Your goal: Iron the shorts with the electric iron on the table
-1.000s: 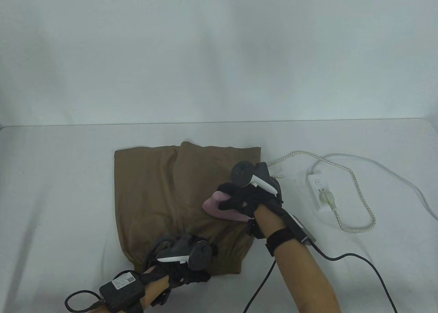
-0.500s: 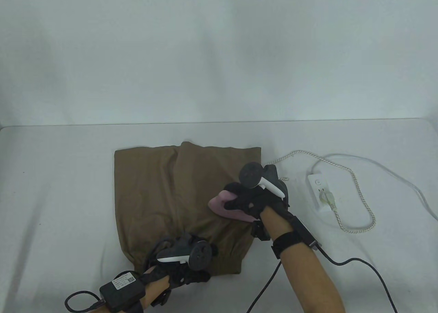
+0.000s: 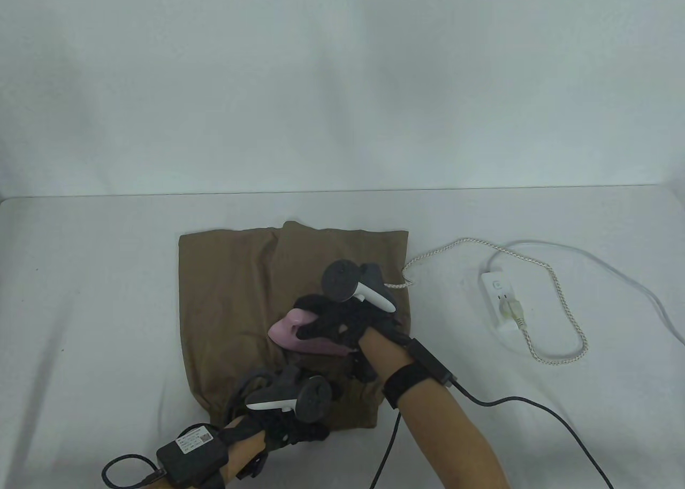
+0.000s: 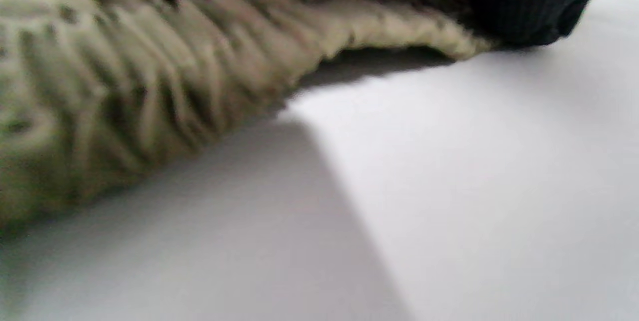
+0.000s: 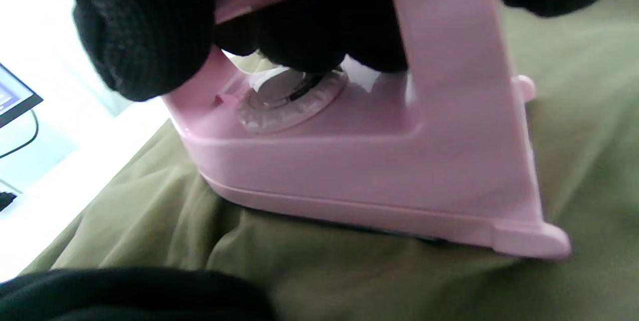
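Brown shorts (image 3: 235,302) lie flat on the white table, waistband toward me. My right hand (image 3: 342,318) grips the handle of a pink iron (image 3: 291,335) whose sole rests on the shorts near their middle. In the right wrist view the iron (image 5: 359,161) sits on the cloth (image 5: 574,111) with my gloved fingers (image 5: 145,26) wrapped around its handle. My left hand (image 3: 286,409) presses on the elastic waistband at the near edge; the left wrist view shows the ribbed waistband (image 4: 125,86) and a fingertip (image 4: 524,1) on it.
A white power strip (image 3: 501,302) lies to the right with the iron's braided cord (image 3: 556,344) plugged in and looping across the table. A black cable (image 3: 535,409) runs from my right wrist. The white table (image 3: 85,296) spreads to the left.
My right hand has slid the iron leftward and slightly toward me, from the shorts' right edge to near their middle. The braided cord followed. The left hand has stayed on the waistband.
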A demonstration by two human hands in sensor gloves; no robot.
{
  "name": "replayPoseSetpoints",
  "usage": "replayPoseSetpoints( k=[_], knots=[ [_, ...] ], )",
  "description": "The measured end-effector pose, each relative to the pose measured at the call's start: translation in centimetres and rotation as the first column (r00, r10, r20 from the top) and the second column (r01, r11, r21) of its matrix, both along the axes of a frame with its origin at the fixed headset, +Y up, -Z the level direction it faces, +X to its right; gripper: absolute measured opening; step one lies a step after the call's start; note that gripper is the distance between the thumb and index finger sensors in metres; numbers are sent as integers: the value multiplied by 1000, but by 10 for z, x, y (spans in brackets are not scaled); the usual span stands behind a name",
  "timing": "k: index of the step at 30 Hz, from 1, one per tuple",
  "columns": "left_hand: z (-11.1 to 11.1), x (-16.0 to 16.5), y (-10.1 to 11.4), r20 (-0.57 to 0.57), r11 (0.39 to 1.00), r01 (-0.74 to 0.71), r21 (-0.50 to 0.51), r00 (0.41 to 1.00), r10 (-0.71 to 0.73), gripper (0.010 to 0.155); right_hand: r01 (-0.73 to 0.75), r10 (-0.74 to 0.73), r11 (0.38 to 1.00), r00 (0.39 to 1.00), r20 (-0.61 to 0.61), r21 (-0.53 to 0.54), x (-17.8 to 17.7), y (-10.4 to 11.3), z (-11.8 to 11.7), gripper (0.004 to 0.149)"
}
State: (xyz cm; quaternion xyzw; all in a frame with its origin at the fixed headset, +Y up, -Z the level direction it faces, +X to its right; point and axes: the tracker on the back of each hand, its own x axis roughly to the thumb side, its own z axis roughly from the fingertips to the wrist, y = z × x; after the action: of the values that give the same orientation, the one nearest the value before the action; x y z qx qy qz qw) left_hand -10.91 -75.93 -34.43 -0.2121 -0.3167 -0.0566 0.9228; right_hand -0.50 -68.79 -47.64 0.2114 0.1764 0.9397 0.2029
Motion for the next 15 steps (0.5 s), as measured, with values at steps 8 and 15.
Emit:
replayPoseSetpoints(
  k=[8, 15],
  knots=[
    [0, -1, 0, -4, 1000, -3, -4, 1000, 3, 84, 1, -1, 1000, 999, -32, 0, -26, -1, 6, 67],
    [0, -2, 0, -4, 1000, -3, -2, 1000, 3, 84, -31, 31, 999, 999, -17, -5, -24, -1, 9, 67]
  ],
)
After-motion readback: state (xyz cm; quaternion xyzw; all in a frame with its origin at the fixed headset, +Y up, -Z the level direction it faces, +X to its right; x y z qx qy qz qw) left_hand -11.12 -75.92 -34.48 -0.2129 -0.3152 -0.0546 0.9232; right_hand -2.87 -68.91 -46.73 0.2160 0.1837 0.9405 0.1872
